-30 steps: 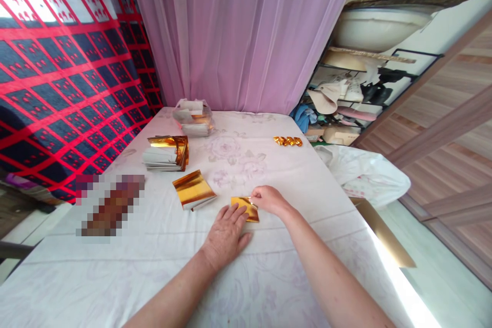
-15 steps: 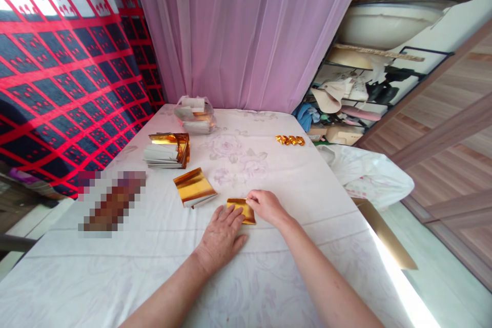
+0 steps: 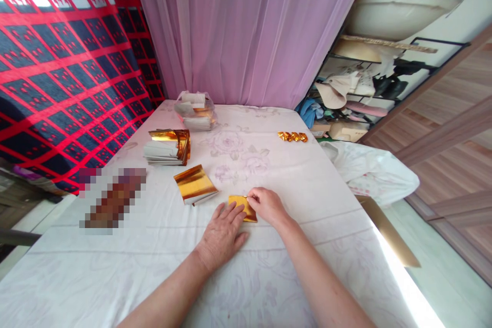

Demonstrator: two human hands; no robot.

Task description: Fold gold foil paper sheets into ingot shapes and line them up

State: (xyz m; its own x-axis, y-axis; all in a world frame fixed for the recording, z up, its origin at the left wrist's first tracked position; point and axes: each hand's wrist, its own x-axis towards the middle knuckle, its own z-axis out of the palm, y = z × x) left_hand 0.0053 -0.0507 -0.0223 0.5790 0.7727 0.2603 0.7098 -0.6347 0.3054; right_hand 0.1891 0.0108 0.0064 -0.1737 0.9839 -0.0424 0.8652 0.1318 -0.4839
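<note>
The gold foil sheet (image 3: 241, 207) is lying flat on the white cloth of the table (image 3: 269, 277), just below the middle of the frame, and both hands are working on it. The fingers (image 3: 251, 197) of the right hand (image 3: 266, 205) are closing in a pinch on the sheet's upper right edge, while the left hand (image 3: 223, 233) is pressing down on its lower left part with the fingers spread flat, gripping nothing. Judging by its small, thick look, the sheet is already partly folded, with more creasing probably left; I cannot tell how many folds are in it. Both forearms are reaching in from the bottom of the frame and converging on the sheet, the left wrist low and resting on the cloth, the right wrist slightly raised and bent inward. Just to the left of the hands, a small pile of gold sheets (image 3: 194, 185) is waiting unfolded. Farther up and left, a thicker stack of white-backed sheets (image 3: 166, 148) is sitting wrapped in a gold band, and behind it, near the pink curtain (image 3: 246, 31), a clear bag of more sheets (image 3: 195, 111) is resting. In the upper right part of the table, well apart from the hands, a short row of small gold folded pieces (image 3: 292, 137) is lying, seemingly finished ones.
</note>
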